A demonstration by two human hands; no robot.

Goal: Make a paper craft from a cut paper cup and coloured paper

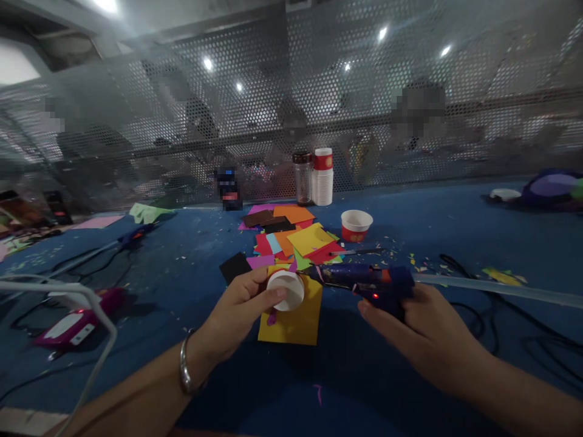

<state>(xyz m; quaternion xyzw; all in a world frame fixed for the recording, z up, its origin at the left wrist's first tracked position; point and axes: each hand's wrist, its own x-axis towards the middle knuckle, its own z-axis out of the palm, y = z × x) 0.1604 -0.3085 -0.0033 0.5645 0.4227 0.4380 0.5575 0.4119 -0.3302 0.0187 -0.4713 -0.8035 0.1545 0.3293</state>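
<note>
My left hand pinches a small white paper cup, its round white face turned toward me and the thumb lying on it. Bits of purple paper show at the cup's upper edge and lower left. My right hand is wrapped round a dark blue glue gun with a small red light on. The gun's nozzle points left and is at the cup's upper right edge; whether they touch is unclear. A long clear glue stick sticks out of its back. Behind and below the cup lies a yellow sheet.
Coloured paper sheets lie piled ahead. Beyond stand a glass jar and stacked cups; a red-and-white cup is nearer. Left are a magenta power strip and another glue gun. Black cables lie at right, with a perforated screen behind.
</note>
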